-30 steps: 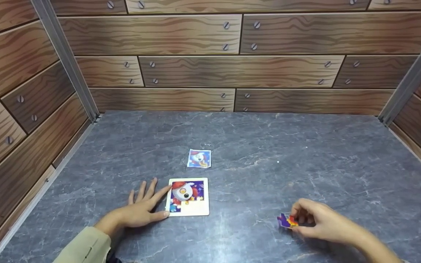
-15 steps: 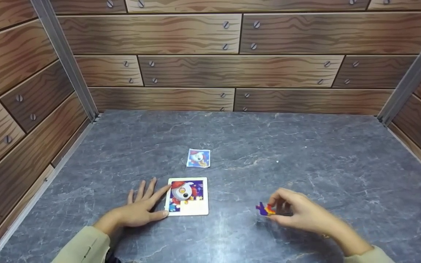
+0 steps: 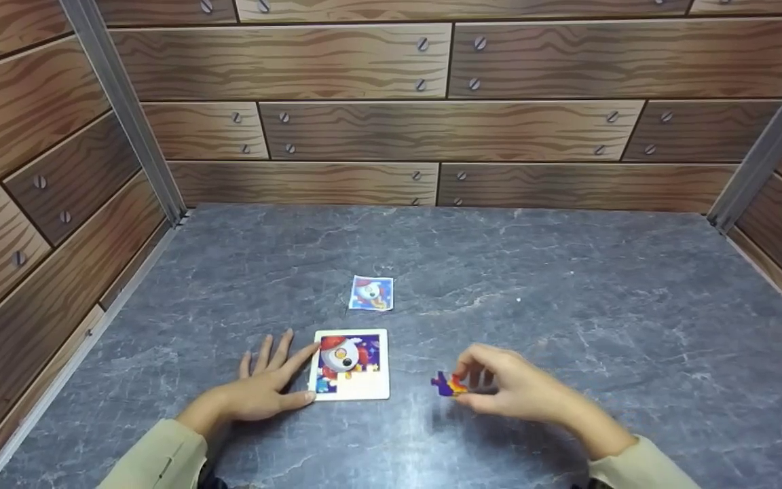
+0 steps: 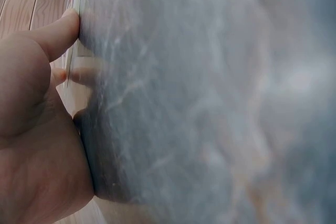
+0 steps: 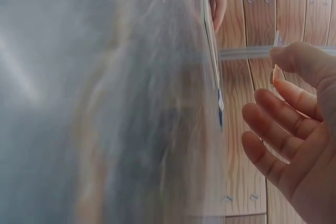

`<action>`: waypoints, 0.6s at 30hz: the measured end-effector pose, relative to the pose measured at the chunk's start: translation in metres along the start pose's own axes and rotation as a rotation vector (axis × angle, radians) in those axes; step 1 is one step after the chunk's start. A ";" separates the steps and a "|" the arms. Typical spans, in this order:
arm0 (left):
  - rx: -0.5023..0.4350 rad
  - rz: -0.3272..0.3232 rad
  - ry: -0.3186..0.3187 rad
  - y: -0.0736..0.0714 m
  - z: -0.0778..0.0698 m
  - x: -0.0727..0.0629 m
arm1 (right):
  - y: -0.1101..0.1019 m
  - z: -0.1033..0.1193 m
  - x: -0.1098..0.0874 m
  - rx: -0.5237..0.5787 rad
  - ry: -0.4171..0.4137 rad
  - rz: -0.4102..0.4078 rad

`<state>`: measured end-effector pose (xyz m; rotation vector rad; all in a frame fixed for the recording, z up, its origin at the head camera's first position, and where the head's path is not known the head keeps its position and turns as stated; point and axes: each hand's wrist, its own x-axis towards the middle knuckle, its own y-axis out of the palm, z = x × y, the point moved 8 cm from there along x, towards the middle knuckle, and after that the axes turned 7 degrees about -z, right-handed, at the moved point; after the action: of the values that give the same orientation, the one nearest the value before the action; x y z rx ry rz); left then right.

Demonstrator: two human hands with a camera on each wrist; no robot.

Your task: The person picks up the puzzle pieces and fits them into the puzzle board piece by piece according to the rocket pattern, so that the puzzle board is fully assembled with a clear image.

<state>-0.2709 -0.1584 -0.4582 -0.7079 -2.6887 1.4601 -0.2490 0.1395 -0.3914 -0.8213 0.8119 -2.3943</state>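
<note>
My right hand (image 3: 510, 384) pinches a purple, red and yellow jigsaw piece (image 3: 444, 385) between thumb and index finger, just right of the puzzle board. In the right wrist view the jigsaw piece (image 5: 276, 72) is seen edge-on, held above the tabletop. The puzzle board (image 3: 383, 384) has a pale frame and a picture of a white and red cartoon figure; its lower right part is bare. My left hand (image 3: 262, 390) lies spread on the table, with straight index finger and thumb touching the board's left edge. In the left wrist view the left thumb (image 4: 65, 30) rests at that edge.
A small printed card (image 3: 371, 293) with a similar picture lies behind the board. The grey marbled tabletop (image 3: 567, 305) is bounded by wood-patterned walls (image 3: 364, 129) at the back and sides. Tiny white specks dot the table at right.
My right hand has moved left, and slightly away from me, carrying the jigsaw piece closer to the board. The left hand and the board have stayed in place.
</note>
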 end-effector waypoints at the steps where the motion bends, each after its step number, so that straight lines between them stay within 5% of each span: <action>1: 0.000 -0.002 0.002 0.000 0.000 0.000 | 0.002 0.001 0.003 -0.001 0.006 0.004; 18: 0.016 0.002 -0.006 0.001 0.002 0.001 | 0.042 0.004 0.043 0.010 0.086 0.089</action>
<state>-0.2718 -0.1590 -0.4597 -0.7064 -2.6781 1.4847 -0.2668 0.0826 -0.4003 -0.6675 0.8508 -2.3665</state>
